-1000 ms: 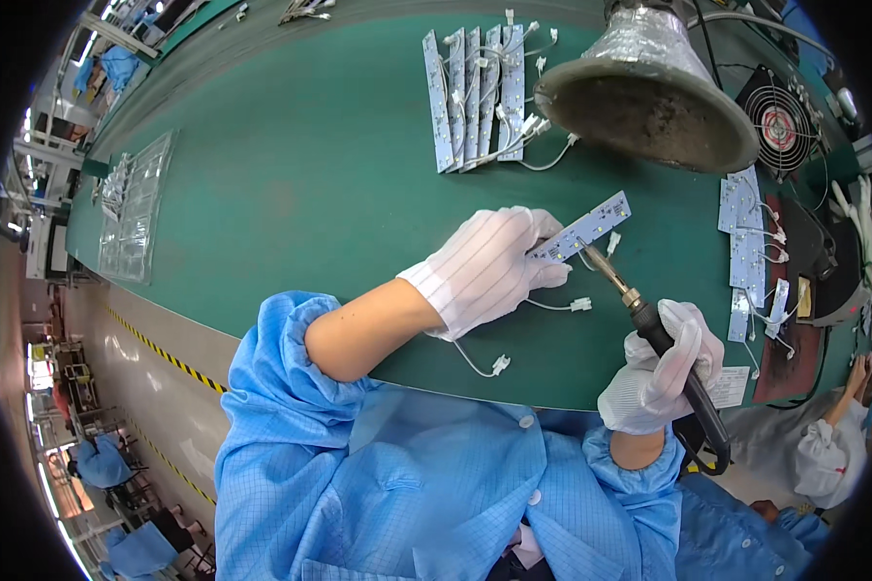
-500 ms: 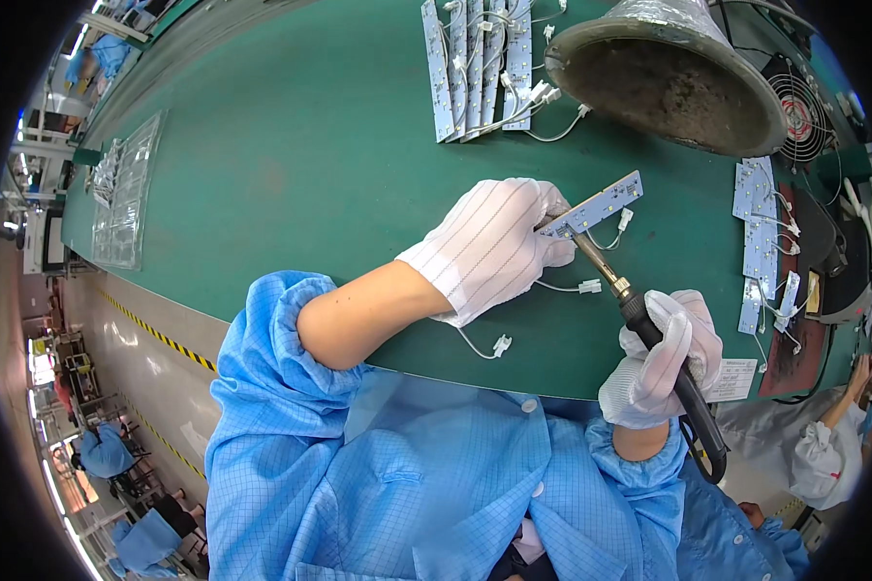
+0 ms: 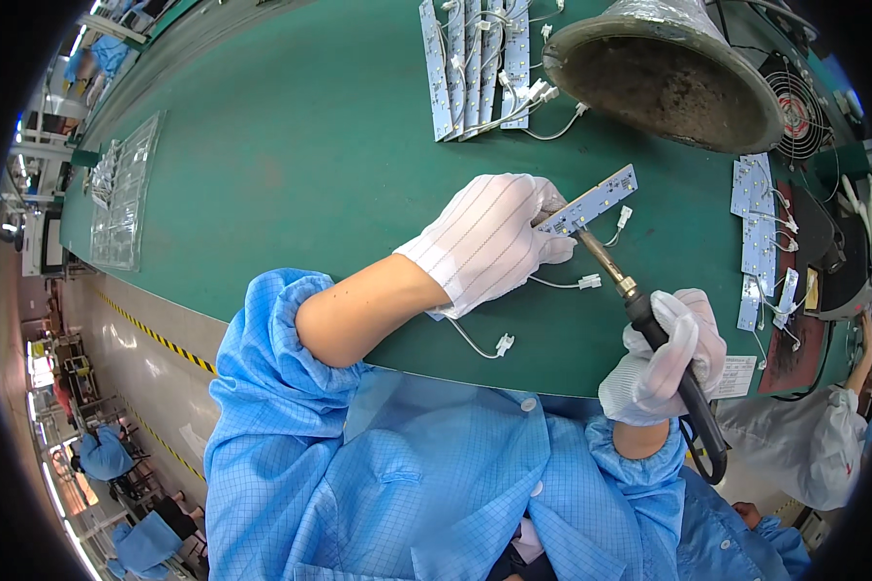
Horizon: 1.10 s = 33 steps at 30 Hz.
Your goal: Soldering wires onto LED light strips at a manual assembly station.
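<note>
Shifted slightly forward since the earlier frame, the LED strip (image 3: 599, 198) extends — long axis forward-right — from the nearer left hand (image 3: 489, 242), which pinches one end; the right hand (image 3: 667, 353) grips a soldering iron (image 3: 641, 312), tip at the strip's edge.

The view comes from the person's own head, the left of two wide fisheyes worn side by side, and it faces down past the blue coat (image 3: 426, 465) at six o'clock onto the green bench (image 3: 291, 165). It sits close above the work: the left hand (image 3: 494, 242) falls near the middle, the right hand (image 3: 670, 356) between three and four. Yet it sweeps wide, catching floor (image 3: 155, 387) between eight and nine, with straight edges bowing toward a dark rim.
</note>
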Available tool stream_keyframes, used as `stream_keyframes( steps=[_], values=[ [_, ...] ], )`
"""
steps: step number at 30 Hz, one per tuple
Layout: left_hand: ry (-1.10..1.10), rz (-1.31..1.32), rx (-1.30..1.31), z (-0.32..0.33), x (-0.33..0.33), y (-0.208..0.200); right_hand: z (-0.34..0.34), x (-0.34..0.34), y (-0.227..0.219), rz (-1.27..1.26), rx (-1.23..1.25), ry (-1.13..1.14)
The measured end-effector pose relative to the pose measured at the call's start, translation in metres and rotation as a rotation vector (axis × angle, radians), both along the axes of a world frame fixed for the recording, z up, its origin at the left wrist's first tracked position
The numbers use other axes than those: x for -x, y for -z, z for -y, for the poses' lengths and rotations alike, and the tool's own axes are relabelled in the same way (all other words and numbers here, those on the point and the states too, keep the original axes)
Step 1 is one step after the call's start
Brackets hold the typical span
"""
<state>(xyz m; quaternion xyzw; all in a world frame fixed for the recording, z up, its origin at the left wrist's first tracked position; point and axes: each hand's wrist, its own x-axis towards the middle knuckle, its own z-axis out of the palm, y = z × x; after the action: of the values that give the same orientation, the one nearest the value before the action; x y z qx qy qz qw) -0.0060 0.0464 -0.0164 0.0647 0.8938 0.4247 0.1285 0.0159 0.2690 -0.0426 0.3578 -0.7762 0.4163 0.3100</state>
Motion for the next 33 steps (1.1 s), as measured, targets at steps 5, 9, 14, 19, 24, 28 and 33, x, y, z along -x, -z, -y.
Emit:
stream_keyframes(
  steps=[5,9,14,19,24,28,33],
  values=[
    [0.002,-0.025,-0.007,0.001,0.001,0.002,-0.001,-0.002,0.004,-0.204,-0.164,0.130],
    [-0.004,-0.018,-0.006,0.001,0.001,0.000,-0.007,-0.003,-0.002,0.209,0.055,-0.041],
    [0.011,0.000,0.019,0.001,0.002,-0.001,-0.004,0.003,-0.001,0.042,0.046,-0.062],
    [0.005,-0.005,0.013,0.001,0.001,-0.001,-0.001,0.002,-0.001,0.069,0.051,-0.055],
    [0.007,0.025,0.025,0.001,0.002,-0.003,0.000,0.001,0.000,0.077,0.079,-0.050],
    [0.005,0.075,0.008,0.001,0.004,-0.007,-0.002,0.002,0.001,0.125,0.073,-0.056],
    [0.203,-0.028,0.358,0.013,-0.004,-0.031,-0.005,0.005,0.007,-0.082,0.143,0.127]
  ],
)
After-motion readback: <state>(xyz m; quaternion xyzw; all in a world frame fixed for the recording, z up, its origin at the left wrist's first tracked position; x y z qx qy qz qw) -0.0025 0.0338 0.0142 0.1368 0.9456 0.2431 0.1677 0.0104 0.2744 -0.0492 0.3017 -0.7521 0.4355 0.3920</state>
